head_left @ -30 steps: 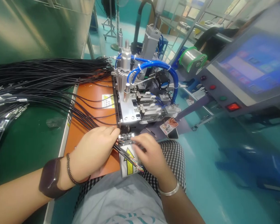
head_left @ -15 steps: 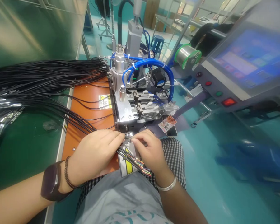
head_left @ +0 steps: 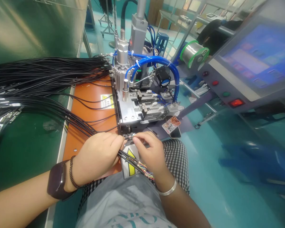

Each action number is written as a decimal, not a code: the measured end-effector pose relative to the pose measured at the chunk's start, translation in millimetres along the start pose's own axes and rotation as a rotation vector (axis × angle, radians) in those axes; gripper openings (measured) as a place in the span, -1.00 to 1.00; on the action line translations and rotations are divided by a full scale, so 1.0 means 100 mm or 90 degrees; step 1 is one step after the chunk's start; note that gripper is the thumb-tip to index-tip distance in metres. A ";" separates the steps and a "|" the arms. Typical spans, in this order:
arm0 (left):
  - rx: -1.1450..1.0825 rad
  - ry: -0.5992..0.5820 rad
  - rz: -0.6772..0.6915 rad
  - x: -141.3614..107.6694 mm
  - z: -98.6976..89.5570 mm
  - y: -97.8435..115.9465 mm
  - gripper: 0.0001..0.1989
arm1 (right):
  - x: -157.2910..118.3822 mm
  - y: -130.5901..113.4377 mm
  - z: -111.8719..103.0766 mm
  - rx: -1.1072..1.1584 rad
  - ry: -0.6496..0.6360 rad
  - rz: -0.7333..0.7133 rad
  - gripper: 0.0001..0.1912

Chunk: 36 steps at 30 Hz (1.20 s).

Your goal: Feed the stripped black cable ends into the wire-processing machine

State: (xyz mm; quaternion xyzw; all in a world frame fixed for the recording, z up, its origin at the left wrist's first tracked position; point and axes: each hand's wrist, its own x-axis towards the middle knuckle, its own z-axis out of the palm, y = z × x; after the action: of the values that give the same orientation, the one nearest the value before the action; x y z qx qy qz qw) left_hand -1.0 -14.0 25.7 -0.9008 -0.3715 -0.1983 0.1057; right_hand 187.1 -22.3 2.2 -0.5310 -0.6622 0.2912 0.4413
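My left hand (head_left: 98,156) is closed around a bundle of black cables (head_left: 126,155). Their stripped ends, with thin coloured wires (head_left: 145,169), stick out below it toward my lap. My right hand (head_left: 151,152) has thumb and forefinger pinched together at a small metal fixture (head_left: 129,137) at the front of the machine (head_left: 127,115). What lies between those fingertips is too small to make out. Both hands' fingertips almost meet at this fixture. A yellow-and-white arrow label (head_left: 131,161) shows beneath the cables.
More black cables (head_left: 49,74) lie across the orange plate (head_left: 92,118) and green table (head_left: 30,142) on the left. Blue air hoses (head_left: 173,69) arch over the machine. At the right are a solder wire spool (head_left: 192,53), a control panel (head_left: 249,63) and a phone (head_left: 175,132).
Both hands stay by the fixture, with only slight shifts of the fingers; the left wrist has moved a little to the right. The camera view has shifted slightly.
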 end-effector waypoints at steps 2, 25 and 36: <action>-0.007 -0.019 0.001 -0.01 0.02 0.00 -0.87 | 0.00 -0.01 0.01 -0.004 -0.009 -0.033 -0.83; -0.010 -0.017 0.105 0.02 0.20 -0.13 -0.72 | 0.16 0.33 -0.11 0.132 -0.159 0.237 -0.85; 0.005 -0.009 0.109 0.03 0.23 -0.12 -0.74 | 0.15 0.43 -0.04 0.090 -0.115 0.116 -0.80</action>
State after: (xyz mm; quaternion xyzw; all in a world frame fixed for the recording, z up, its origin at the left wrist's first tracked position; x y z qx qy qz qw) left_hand -1.4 3.7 6.8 -0.9302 -0.2945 -0.1808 0.1234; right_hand 208.7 3.5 -28.3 -0.5278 -0.6261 0.4227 0.3882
